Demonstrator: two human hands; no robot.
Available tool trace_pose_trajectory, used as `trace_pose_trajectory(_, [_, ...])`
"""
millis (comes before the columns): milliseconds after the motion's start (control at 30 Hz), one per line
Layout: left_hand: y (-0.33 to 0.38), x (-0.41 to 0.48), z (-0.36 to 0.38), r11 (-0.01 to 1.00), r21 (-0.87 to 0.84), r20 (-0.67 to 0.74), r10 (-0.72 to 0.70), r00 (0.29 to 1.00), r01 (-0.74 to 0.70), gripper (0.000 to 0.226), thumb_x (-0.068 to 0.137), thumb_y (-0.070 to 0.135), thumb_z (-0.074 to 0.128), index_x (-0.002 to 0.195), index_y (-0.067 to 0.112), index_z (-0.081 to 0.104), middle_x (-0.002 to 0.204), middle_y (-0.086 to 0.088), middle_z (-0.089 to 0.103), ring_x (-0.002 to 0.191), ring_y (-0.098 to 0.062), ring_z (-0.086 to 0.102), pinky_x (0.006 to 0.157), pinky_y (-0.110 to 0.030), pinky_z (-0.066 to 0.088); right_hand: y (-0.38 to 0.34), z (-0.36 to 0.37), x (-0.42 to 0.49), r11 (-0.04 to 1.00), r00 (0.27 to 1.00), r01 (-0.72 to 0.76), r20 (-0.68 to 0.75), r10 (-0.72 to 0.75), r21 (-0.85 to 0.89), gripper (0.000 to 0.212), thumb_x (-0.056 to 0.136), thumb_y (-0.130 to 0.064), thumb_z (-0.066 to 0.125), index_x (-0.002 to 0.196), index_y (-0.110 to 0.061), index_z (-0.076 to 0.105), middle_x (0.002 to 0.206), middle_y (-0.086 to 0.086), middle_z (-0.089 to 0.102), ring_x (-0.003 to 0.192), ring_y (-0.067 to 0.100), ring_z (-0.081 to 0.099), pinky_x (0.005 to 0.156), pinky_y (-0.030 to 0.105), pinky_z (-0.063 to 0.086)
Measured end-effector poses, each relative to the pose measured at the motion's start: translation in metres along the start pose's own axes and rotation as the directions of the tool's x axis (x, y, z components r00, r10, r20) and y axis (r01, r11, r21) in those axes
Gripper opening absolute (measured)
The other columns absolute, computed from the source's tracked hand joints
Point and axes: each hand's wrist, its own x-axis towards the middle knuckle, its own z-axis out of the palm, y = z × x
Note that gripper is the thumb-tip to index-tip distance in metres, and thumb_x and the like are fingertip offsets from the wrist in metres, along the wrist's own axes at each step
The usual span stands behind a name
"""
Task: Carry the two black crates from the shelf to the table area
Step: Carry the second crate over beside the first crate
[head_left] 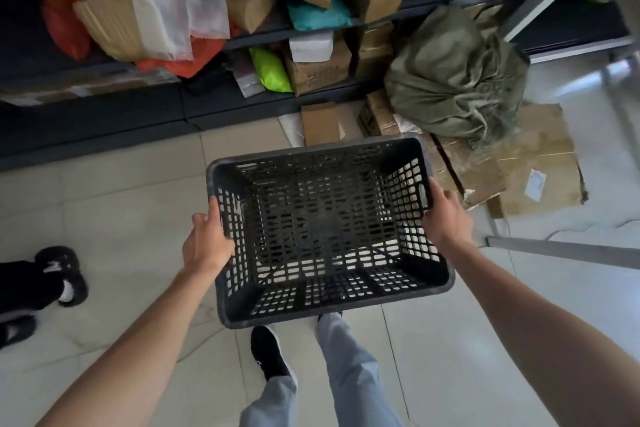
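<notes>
I hold one empty black crate (322, 229) with slotted walls in front of me, above the tiled floor. My left hand (207, 243) grips its left rim and my right hand (446, 215) grips its right rim. The crate hangs level between my arms, over my legs and black shoe. A dark shelf (104, 114) packed with boxes and bags runs along the top of the view. No second black crate shows in this frame.
Flattened cardboard (519, 166) and a green sack (453, 76) lie on the floor ahead to the right. A metal frame leg (561, 250) crosses at the right. Another person's black fuzzy slippers (62, 274) stand at the left.
</notes>
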Motion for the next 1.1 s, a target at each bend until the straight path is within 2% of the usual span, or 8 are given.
trace_pose_trajectory(133, [0.021,0.024,0.012,0.999,0.018,0.042,-0.028,0.999,0.027,0.086,0.087,0.011,0.058,0.156,0.021,0.009,0.119,-0.017,0.044,0.067,-0.023,0.054,0.048,-0.031,0.044,0.001,0.009,0.045,1.000,0.999,0.018,0.033,-0.018,-0.023,0.078,0.081,0.001,0.053,0.148,-0.031,0.028,0.120,0.019,0.056,0.089,0.038,0.063,0.072,0.044,0.050])
trace_pose_trajectory(300, [0.033,0.038,0.024,0.998,-0.015,0.080,-0.060,0.995,0.062,0.086,0.086,0.014,0.059,0.156,0.021,0.008,0.118,-0.017,0.042,0.074,-0.029,0.057,0.061,-0.041,0.054,0.001,0.021,0.076,0.999,0.998,0.038,0.055,-0.036,-0.029,0.076,0.082,0.001,0.052,0.147,-0.031,0.029,0.123,0.020,0.054,0.088,0.039,0.063,0.072,0.045,0.050])
trace_pose_trajectory(400, [0.034,0.046,0.030,0.996,-0.013,0.083,-0.089,0.993,0.091,0.090,0.085,0.014,0.061,0.155,0.022,0.006,0.114,-0.015,0.041,0.073,-0.032,0.061,0.063,-0.045,0.058,-0.002,0.023,0.085,0.998,0.997,0.069,0.034,-0.070,0.005,0.069,0.085,-0.001,0.050,0.146,-0.029,0.032,0.121,0.019,0.054,0.088,0.040,0.063,0.069,0.043,0.048])
trace_pose_trajectory(533, [0.035,0.051,0.035,0.994,-0.014,0.065,-0.105,0.992,0.106,0.089,0.084,0.016,0.063,0.154,0.024,0.008,0.112,-0.016,0.043,0.070,-0.031,0.060,0.061,-0.045,0.059,-0.004,0.021,0.092,0.996,0.996,0.091,0.022,-0.092,0.020,0.065,0.088,-0.005,0.052,0.146,-0.028,0.034,0.120,0.019,0.054,0.091,0.039,0.061,0.071,0.043,0.047])
trace_pose_trajectory(733, [0.044,0.067,0.025,0.994,-0.036,0.018,-0.104,0.994,0.104,0.085,0.084,0.018,0.062,0.153,0.023,0.013,0.116,-0.019,0.046,0.081,-0.037,0.061,0.070,-0.047,0.057,-0.008,0.020,0.111,0.996,0.996,0.085,0.021,-0.085,0.008,0.071,0.085,-0.002,0.053,0.148,-0.028,0.033,0.122,0.016,0.054,0.090,0.038,0.060,0.066,0.036,0.040])
trace_pose_trajectory(833, [0.046,0.077,0.023,0.994,-0.024,0.029,-0.102,0.994,0.103,0.086,0.084,0.014,0.061,0.154,0.022,0.012,0.119,-0.020,0.045,0.084,-0.040,0.061,0.069,-0.047,0.056,-0.013,0.020,0.121,0.997,0.997,0.076,0.028,-0.076,0.010,0.071,0.084,-0.001,0.052,0.146,-0.030,0.034,0.122,0.016,0.054,0.088,0.037,0.061,0.065,0.036,0.039])
trace_pose_trajectory(933, [0.047,0.077,0.025,0.995,-0.011,0.033,-0.099,0.994,0.100,0.085,0.085,0.013,0.062,0.154,0.019,0.012,0.118,-0.021,0.045,0.081,-0.039,0.061,0.063,-0.044,0.054,-0.016,0.020,0.122,0.997,0.997,0.074,0.029,-0.074,0.003,0.071,0.082,0.001,0.053,0.144,-0.028,0.034,0.122,0.017,0.053,0.087,0.039,0.061,0.064,0.037,0.040])
trace_pose_trajectory(1100, [0.042,0.076,0.031,0.996,-0.012,0.041,-0.084,0.996,0.084,0.088,0.085,0.014,0.062,0.155,0.020,0.008,0.117,-0.019,0.044,0.073,-0.027,0.051,0.062,-0.042,0.052,-0.012,0.024,0.120,0.995,0.993,0.098,0.074,-0.095,-0.035,0.077,0.083,0.002,0.053,0.150,-0.024,0.025,0.134,0.017,0.047,0.097,0.040,0.060,0.065,0.040,0.046])
